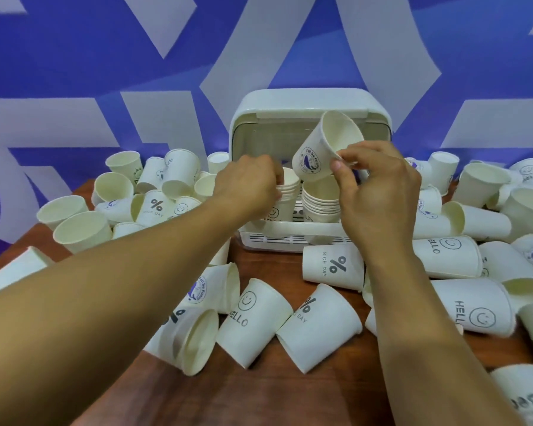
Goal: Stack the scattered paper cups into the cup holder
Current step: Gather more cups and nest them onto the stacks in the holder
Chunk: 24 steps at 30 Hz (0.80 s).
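- Right hand (379, 192): thumb and fingers pinch rim of tilted cup (323, 149), above right stack (320, 201) in cup holder (290, 244).
- Left hand (246, 182): fingers curled round left stack (285, 195).
- Loose cups (253, 321) lie across tabletop (259, 395).

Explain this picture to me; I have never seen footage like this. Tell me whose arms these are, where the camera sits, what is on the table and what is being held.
There is no machine here. These are a person's two bare arms, filmed by one wide-angle camera worn on their head, looking forward and down. The brown table is strewn with loose paper cups, most lying on their sides. In the middle stands a white cup holder, open at the front, with two stacks of cups inside. The right hand pinches the rim of a printed cup, tilted above the right stack. The left hand grips the left stack. Behind is a blue and white wall.
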Tool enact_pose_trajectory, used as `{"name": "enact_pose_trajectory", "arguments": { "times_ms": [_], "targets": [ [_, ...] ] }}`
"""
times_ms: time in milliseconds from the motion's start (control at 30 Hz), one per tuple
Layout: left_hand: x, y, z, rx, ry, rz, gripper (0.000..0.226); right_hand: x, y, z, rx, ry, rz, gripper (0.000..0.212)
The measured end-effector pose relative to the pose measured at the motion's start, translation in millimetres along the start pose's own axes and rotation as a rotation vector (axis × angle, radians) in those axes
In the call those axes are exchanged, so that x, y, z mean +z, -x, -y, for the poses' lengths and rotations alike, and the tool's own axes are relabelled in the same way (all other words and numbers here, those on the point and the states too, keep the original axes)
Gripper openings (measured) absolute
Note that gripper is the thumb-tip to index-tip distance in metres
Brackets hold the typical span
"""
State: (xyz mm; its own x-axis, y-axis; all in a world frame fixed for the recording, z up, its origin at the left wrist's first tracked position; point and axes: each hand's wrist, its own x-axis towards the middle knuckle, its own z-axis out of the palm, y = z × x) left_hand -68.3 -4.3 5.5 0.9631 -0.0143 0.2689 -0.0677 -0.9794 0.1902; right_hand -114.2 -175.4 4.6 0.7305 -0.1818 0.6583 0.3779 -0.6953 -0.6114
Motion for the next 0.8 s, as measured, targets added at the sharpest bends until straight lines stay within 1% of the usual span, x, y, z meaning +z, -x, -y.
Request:
{"name": "enact_pose_trajectory", "arguments": {
  "times_ms": [167, 333, 400, 500, 567, 800],
  "targets": [
    [5, 15, 4, 0.019, 0.034, -0.038, 0.016, -1, 1, 0, -0.027, 0.066, 0.011, 0.022],
    [9, 18, 5, 0.011, 0.066, -0.068, 0.015, 6, 2, -7, -0.081, 0.177, 0.102, 0.022],
    [10, 19, 5, 0.015, 0.074, -0.078, 0.015, 12, 4, -12, -0.091, 0.229, 0.168, 0.024],
    [12, 20, 4, 0.024, 0.124, -0.071, 0.017, 24, 8, -22, -0.084, 0.341, 0.313, 0.03],
    [13, 20, 4, 0.037, 0.13, -0.072, 0.018, 29, 11, -27, -0.079, 0.379, 0.36, 0.031],
    [14, 22, 1, 0.051, 0.113, -0.067, 0.019, 38, 16, -28, -0.001, 0.417, 0.349, 0.031]
  ]
}}
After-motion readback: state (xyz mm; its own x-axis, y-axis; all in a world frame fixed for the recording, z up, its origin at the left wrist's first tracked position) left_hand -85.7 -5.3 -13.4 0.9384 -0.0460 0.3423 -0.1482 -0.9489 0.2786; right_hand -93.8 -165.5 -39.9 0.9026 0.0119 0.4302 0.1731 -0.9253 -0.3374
